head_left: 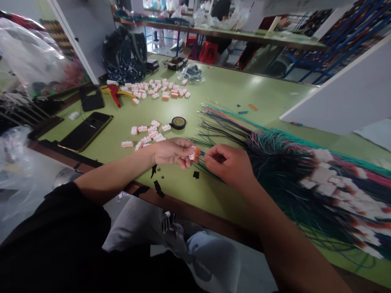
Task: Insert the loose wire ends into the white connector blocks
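Observation:
My left hand (175,152) is closed on a white and orange connector housing (196,153), its orange side turned to the right. Close beside it, my right hand (227,162) pinches a thin wire (201,155) whose end is at the connector's orange face; whether the tip is inside I cannot tell. Loose white and orange connectors (149,134) lie in a small group beyond my left forearm. To the right of my hands stretches a big bundle of black, green and pink wires (271,142), with several finished-looking connectors (336,187) at its near right end.
A roll of black tape (178,122) stands beyond my hands. Further back are more connectors (165,87) and a red and yellow hand tool (116,93). A phone (85,132) lies at the left. Black tape scraps (158,188) are near the edge of the green table (214,199).

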A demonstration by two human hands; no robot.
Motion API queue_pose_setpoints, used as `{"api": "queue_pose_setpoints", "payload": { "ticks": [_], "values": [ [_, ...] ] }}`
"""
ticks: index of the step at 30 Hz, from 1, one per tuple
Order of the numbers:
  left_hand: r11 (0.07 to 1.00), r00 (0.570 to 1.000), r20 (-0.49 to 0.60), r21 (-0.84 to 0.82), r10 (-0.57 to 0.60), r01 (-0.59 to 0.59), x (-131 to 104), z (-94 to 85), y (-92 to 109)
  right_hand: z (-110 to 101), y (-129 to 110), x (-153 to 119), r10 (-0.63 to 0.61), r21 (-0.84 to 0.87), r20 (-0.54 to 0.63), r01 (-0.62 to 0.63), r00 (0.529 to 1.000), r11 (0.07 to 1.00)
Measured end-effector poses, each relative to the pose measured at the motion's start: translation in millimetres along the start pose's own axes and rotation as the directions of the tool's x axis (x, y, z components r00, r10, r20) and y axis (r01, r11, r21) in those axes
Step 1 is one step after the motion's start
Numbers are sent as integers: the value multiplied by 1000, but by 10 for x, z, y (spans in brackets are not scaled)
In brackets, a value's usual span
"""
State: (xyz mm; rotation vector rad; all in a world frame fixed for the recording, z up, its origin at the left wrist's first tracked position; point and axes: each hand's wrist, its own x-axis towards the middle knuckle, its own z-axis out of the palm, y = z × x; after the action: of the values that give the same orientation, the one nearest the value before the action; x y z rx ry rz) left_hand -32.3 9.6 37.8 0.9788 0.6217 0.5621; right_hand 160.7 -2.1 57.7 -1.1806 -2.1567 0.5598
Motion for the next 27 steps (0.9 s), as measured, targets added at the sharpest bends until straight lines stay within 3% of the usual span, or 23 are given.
{"api": "queue_pose_setpoints", "payload": {
  "ticks": [9, 17, 27],
  "values": [
    [992, 995, -73, 115, 63, -55, 4, 42, -34, 69, -36, -26, -28, -213, -49, 17, 998, 977],
    [980, 951, -251, 132, 180, -151, 56, 163, -137, 167, -41, -16, 62, -50, -43, -65, 997, 997],
    [983, 940, -291, 99, 178, -156, 103, 148, -199, 177, 15, 12, 93, 27, -27, -92, 995, 995]
  ]
}}
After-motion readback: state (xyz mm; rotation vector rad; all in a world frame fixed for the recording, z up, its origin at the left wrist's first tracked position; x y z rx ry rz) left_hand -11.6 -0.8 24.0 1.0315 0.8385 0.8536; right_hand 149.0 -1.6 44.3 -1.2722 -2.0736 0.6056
